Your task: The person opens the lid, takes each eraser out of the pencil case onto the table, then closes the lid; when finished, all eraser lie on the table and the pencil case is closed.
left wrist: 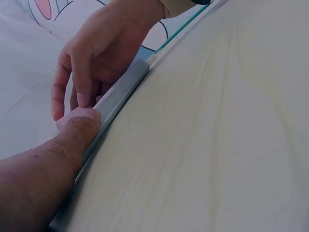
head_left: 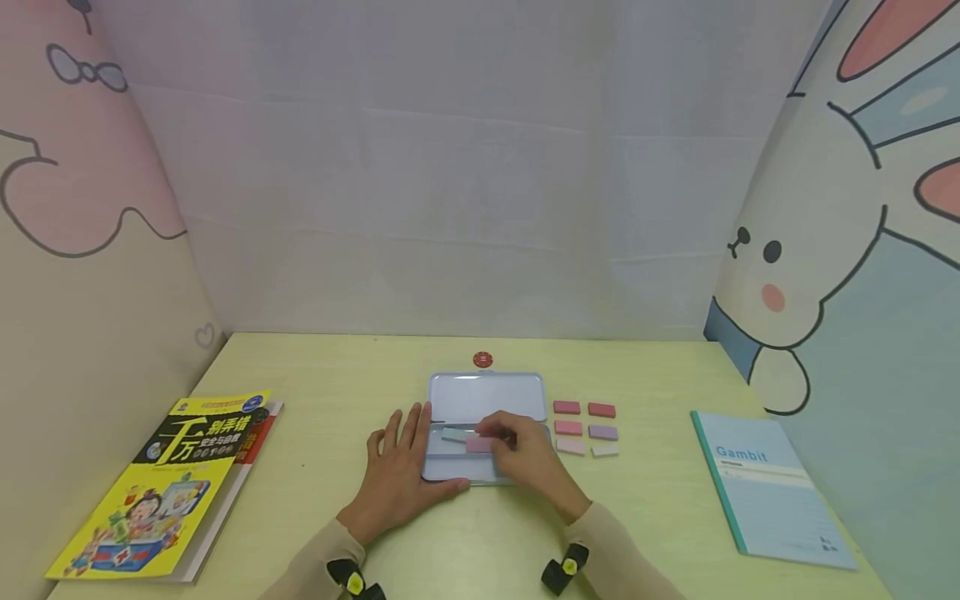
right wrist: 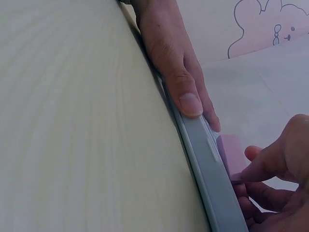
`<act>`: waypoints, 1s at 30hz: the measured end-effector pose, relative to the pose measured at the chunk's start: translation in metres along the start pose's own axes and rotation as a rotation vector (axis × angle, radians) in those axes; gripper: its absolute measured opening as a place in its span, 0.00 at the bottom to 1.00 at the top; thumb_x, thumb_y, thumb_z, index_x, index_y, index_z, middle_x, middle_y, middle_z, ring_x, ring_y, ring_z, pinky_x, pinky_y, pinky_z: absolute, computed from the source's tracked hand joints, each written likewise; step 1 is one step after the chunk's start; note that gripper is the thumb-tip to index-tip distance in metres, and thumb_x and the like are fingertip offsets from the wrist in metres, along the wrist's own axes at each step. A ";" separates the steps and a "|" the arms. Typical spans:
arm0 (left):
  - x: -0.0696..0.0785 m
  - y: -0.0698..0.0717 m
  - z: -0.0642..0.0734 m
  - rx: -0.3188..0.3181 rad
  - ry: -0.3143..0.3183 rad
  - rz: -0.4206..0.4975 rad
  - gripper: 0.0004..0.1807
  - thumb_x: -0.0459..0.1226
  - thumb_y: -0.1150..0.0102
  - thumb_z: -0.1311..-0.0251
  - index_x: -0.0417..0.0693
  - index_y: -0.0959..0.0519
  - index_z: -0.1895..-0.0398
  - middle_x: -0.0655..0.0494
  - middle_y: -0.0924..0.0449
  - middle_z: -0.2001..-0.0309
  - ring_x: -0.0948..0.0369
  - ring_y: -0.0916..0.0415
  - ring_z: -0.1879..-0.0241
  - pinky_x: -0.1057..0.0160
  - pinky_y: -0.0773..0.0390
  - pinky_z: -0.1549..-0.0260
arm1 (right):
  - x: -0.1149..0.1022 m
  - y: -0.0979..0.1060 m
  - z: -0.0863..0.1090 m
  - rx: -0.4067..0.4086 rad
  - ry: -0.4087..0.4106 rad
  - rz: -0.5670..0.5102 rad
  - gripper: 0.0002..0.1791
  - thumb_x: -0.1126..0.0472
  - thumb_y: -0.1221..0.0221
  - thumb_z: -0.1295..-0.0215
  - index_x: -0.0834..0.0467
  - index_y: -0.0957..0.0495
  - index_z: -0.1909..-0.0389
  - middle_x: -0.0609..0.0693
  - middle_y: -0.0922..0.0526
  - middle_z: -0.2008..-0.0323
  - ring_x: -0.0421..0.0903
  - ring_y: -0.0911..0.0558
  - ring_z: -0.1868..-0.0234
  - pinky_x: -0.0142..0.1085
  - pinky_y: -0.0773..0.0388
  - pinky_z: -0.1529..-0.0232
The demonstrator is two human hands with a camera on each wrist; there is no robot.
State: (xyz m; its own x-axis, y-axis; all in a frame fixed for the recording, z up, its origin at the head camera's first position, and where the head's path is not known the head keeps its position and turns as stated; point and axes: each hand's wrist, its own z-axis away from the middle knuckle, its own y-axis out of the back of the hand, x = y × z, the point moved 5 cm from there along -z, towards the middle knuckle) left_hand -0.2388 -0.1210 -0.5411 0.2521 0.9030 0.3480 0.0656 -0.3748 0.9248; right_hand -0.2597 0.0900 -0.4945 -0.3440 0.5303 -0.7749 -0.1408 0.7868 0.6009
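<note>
A shallow metal tin [head_left: 487,398] lies on the table with its lid folded back. My left hand [head_left: 397,479] rests along the tin's left side, fingers straight, its thumb touching the front edge. Over the tin's lower half, my right hand [head_left: 536,462] pinches a pink block [head_left: 478,445] between thumb and fingers; the same pink block [right wrist: 231,153] shows beside the rim in the right wrist view. A light blue block [head_left: 456,434] lies in the back compartment. Part of the tin's right side is hidden under my right hand.
Right of the tin, several small blocks [head_left: 568,428] in pink, red, purple and white stand in two columns. A red round chip [head_left: 483,359] lies behind the lid. Books [head_left: 161,492] lie at the left, a light blue notebook [head_left: 776,492] at the right.
</note>
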 end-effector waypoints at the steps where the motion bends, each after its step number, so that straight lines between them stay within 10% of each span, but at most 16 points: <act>1: 0.000 0.000 0.000 -0.001 0.002 0.002 0.73 0.80 0.38 0.49 0.46 0.53 0.11 0.39 0.46 0.14 0.33 0.51 0.15 0.28 0.48 0.26 | 0.001 0.002 0.001 0.002 -0.007 -0.011 0.15 0.73 0.41 0.35 0.55 0.11 0.56 0.47 0.08 0.59 0.39 0.18 0.61 0.30 0.21 0.57; 30: 0.000 0.000 -0.001 -0.029 0.016 0.022 0.74 0.79 0.37 0.49 0.46 0.55 0.11 0.39 0.47 0.13 0.34 0.54 0.15 0.29 0.51 0.24 | 0.042 0.076 0.046 0.167 -0.153 0.017 0.13 0.73 0.39 0.38 0.55 0.11 0.60 0.48 0.08 0.58 0.33 0.20 0.61 0.29 0.22 0.58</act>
State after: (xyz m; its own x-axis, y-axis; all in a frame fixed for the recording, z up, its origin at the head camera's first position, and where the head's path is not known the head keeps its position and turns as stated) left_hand -0.2393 -0.1205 -0.5411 0.2372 0.8980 0.3705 0.0322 -0.3885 0.9209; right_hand -0.2420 0.1864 -0.4905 -0.1986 0.5758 -0.7931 0.0238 0.8118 0.5835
